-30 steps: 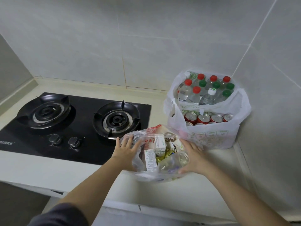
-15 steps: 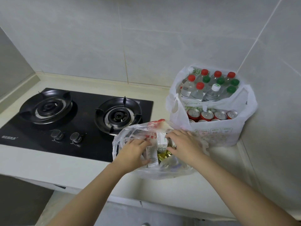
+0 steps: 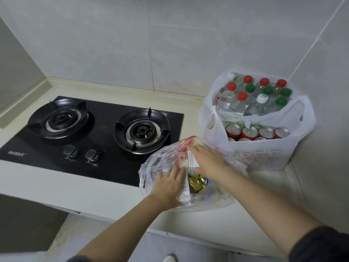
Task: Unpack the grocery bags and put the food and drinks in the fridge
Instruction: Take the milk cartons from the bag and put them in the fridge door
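Pale countertop (image 3: pixel 94 195) runs along a grey tiled wall (image 3: pixel 170 44), with a black two-burner hob (image 3: pixel 113 167) set into it on my left. Just right of the hob, near the counter's front edge, sits the clear plastic bag (image 3: pixel 160 161) with red print, and both my hands are at it.

My left forearm comes up from the lower left, bare. My left hand (image 3: pixel 168 186) lies flat with its fingers straight and slightly spread, pointing away and to the right. It presses on the bag's plastic beside a tall white carton (image 3: pixel 184 190). That carton's long axis runs from far to near in my view; whether it stands upright or leans I cannot tell.

My right forearm reaches in from the lower right, with a dark sleeve (image 3: pixel 321 246) at the elbow. My right hand (image 3: pixel 209 161) is palm down, fingers pointing left and away, thumb stretched along the near side of a second carton (image 3: pixel 193 160). Whether it grips that carton or only rests on it I cannot tell. The carton's printed side faces left.

Between the cartons and my right wrist lies a gold packet (image 3: pixel 198 183) inside the bag.

Behind, touching the clear bag and tucked into the corner, stands a white bag (image 3: pixel 264 154). Upright bottles (image 3: pixel 239 104) with red, green and white caps fill its back, and red cans (image 3: pixel 249 132) stand in front of them.
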